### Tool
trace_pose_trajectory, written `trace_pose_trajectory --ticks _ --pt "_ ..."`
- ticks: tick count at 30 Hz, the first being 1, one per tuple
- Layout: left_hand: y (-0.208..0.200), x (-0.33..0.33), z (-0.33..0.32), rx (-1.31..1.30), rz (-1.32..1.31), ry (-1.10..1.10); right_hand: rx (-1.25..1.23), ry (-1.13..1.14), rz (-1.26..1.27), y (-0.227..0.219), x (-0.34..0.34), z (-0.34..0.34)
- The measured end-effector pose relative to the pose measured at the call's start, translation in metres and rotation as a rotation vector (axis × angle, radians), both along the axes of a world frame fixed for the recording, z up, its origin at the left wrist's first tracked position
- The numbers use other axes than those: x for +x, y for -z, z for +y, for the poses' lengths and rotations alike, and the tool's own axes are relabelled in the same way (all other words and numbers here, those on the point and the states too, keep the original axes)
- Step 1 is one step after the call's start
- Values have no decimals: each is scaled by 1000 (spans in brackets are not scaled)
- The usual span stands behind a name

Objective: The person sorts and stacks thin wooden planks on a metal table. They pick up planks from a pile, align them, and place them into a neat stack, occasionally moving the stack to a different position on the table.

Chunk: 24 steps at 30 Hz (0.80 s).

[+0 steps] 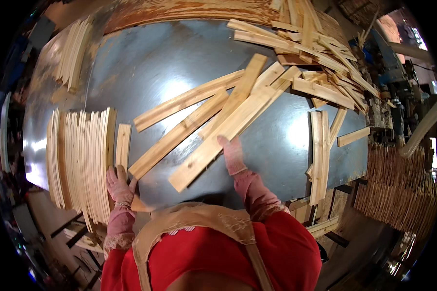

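Note:
My right hand (233, 155), in a pink glove, grips the side of a long wooden board (199, 161). Its thumb lies on the top face, and the other fingers are hidden under the edge. That board slants over the metal table, overlapping other loose boards. My left hand (119, 187), gloved too, rests with its fingers stretched out at the near end of a short slat (123, 143). It touches the right side of a row of slats (82, 155) standing on edge, tightly packed. Just left of the gripped board lies another board (179, 133).
A jumbled heap of wood strips (320, 53) covers the far right of the metal table (277, 160). Several slats (75, 53) lie at the far left, and a few boards (319, 157) near the right edge. Stacked sticks (398, 186) stand beyond the table.

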<state>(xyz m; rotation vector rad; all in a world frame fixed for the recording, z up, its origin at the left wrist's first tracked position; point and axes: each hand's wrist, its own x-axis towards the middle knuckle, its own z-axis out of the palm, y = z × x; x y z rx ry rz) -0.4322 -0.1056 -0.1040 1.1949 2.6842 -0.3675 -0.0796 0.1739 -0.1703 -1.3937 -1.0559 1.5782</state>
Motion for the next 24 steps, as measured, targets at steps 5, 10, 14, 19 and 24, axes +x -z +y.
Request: trace_pose_trajectory --ticks 5,10,14,19,24 --pt "-26 -16 -39 -133 63 46 -250 3 364 -15 -15 -56" --pt "-27 -52 -69 39 -58 126 -297 45 566 -14 -35 -59" --pt "-43 -74 -87 128 -154 63 -246 91 471 -41 -71 -64" --pt "-45 -51 -57 557 -371 161 -46 -7 269 -16 -127 -117" --pt "-48 12 -10 375 -943 -28 -95 -130 85 -54 -226 -204"
